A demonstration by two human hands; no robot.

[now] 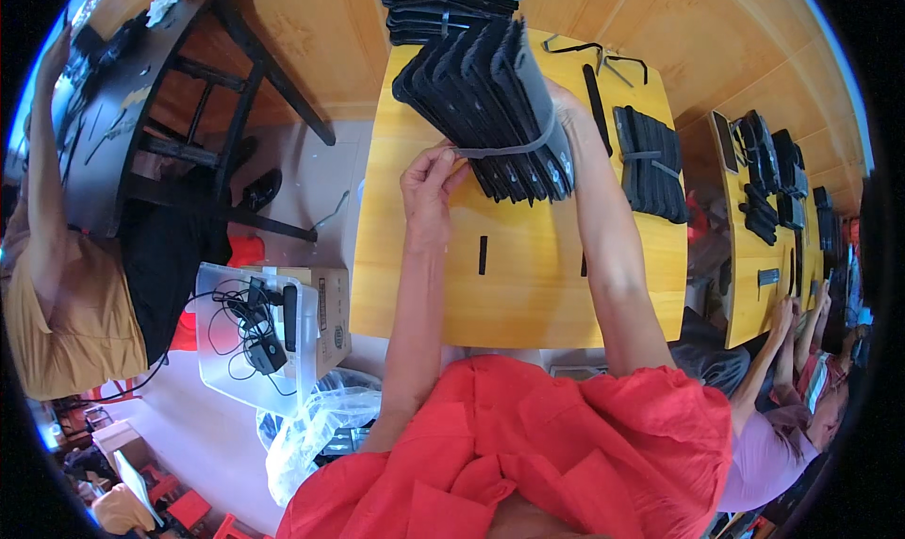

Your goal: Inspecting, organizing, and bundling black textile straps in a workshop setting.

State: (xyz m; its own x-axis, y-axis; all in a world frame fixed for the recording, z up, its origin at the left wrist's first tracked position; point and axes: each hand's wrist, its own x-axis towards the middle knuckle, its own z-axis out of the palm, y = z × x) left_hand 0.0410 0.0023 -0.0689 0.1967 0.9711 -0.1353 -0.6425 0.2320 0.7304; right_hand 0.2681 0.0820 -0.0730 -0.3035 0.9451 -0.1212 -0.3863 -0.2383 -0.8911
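Overhead, left hand (429,183) pinching grey strap (509,148) around black bundle (490,106).

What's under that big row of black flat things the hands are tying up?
The bundle of black flat pieces rests on the yellow wooden table. A grey band wraps it; the left hand pinches its end. The right hand is mostly hidden behind the bundle. The tabletop directly beneath is covered.

Black stock on a yellow table

On the plain yellow table (528,285), the fanned bundle (490,106) is black with a grey band (514,148); right of the bundle lies a smaller black stack (650,162). Nearest the viewer, below the table, the garment (528,454) is plain red.
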